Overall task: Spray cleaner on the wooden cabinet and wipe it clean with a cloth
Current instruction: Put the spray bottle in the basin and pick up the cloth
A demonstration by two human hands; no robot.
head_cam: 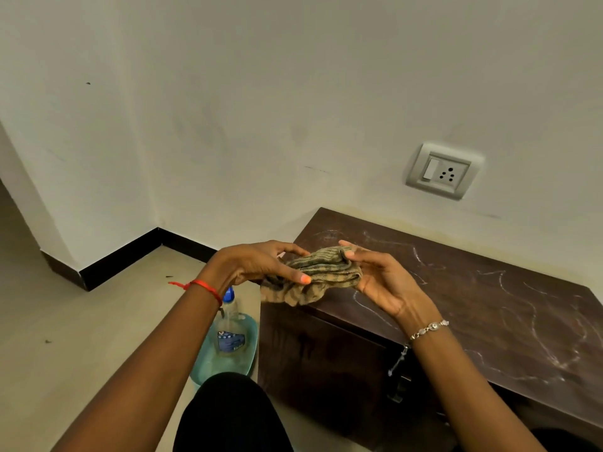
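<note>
A low dark wooden cabinet stands against the wall at the right, its top streaked with whitish smears. Above its left front corner, my left hand and my right hand both hold a bunched, striped brown-green cloth between them. A clear cleaner bottle with a blue cap and blue label stands in a teal basin on the floor, just left of the cabinet and below my left wrist.
A wall socket with a switch sits above the cabinet. Pale floor tiles spread to the left, edged by a black skirting board. My dark-clothed knee is at the bottom centre, beside the cabinet's front.
</note>
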